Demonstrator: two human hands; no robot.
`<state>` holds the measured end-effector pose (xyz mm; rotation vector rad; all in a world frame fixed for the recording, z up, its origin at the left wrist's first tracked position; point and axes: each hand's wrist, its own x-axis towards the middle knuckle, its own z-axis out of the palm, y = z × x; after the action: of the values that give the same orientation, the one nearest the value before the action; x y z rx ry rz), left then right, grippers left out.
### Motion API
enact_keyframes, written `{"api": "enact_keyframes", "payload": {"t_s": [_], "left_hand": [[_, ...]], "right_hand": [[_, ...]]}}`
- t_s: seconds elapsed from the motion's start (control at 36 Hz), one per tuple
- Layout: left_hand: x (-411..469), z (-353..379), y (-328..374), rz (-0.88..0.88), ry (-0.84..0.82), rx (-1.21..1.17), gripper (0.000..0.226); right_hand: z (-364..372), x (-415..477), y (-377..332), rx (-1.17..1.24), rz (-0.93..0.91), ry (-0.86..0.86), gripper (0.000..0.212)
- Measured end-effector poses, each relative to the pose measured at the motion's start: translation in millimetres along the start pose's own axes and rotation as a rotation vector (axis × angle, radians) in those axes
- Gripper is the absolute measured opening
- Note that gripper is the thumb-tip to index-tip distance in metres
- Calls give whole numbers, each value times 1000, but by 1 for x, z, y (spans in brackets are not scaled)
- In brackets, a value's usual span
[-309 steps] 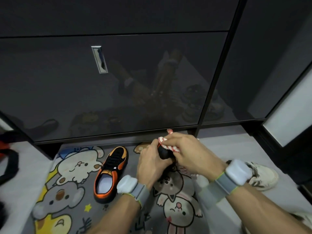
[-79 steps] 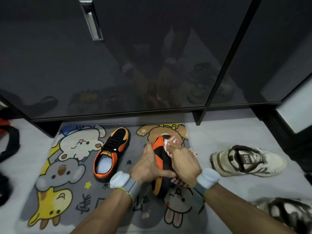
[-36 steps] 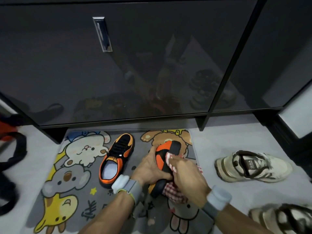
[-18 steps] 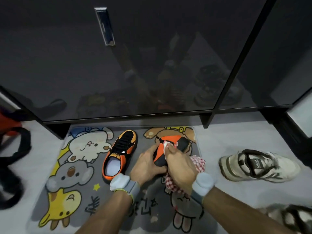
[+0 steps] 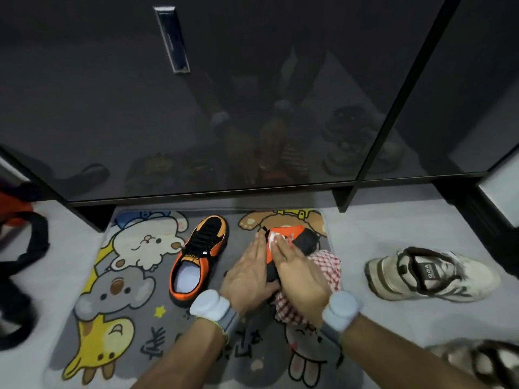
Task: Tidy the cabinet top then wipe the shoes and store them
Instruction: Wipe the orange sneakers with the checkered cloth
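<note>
1. Orange shoe was tipped on its side above the cartoon mat, toe toward the cabinet, sandwiched between both hands.
2. Left hand: fingers lay along the shoe's left flank and the thumb hooked round the heel end, so it gripped and steadied the shoe.
3. Right hand: fingers pinched a wad of red-checked cloth against the upper near the toe. The rest of the cloth spilled out under the palm.
4. Step, my read: wipe phase, mid-pass on this shoe. The cabinet top was out of view, so I couldn't judge that part.
5. Outward: its mate sat upright on the mat just left of the hands. A white sneaker lay on the floor to the right, with another at the bottom-right edge.
6. Next likely needs the shoe rotated to reach unwiped faces, then set down beside its mate. Storing needs a free hand on the door handle.
7. Text: the white sneaker's tongue tag read roughly "OGA", low confidence. Lettering on the mate's tongue and the black characters on the mat were illegible.
</note>
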<state>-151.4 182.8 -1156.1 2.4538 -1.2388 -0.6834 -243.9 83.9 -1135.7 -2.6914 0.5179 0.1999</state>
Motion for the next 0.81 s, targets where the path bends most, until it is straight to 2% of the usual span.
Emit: {"api": "enact_keyframes", "payload": {"t_s": [0.08, 0.19, 0.28, 0.42, 0.53, 0.61, 0.72, 0.81], "left_hand": [[-2, 3, 2, 18, 7, 1, 103], [-4, 8, 6, 34, 22, -29, 104], [-4, 8, 6, 27, 11, -25, 108], [-2, 6, 3, -15, -58, -74, 110], [-1, 8, 0, -4, -43, -81, 107], [-1, 9, 2, -31, -55, -106, 108], [0, 11, 0, -40, -39, -104, 110], [0, 10, 0, -57, -40, -100, 109]], "right_hand": [[0, -6, 0, -102, 19, -24, 60], [-26, -1, 5, -57, 93, 99, 41], [-29, 12, 5, -93, 137, 185, 40], [-19, 8, 0, -73, 108, 34, 59], [-6, -3, -3, -84, 51, -19, 65], [-10, -5, 1, -12, 73, 2, 62], [-24, 12, 11, -29, 154, 139, 51], [-26, 22, 5, -25, 151, 73, 51]]}}
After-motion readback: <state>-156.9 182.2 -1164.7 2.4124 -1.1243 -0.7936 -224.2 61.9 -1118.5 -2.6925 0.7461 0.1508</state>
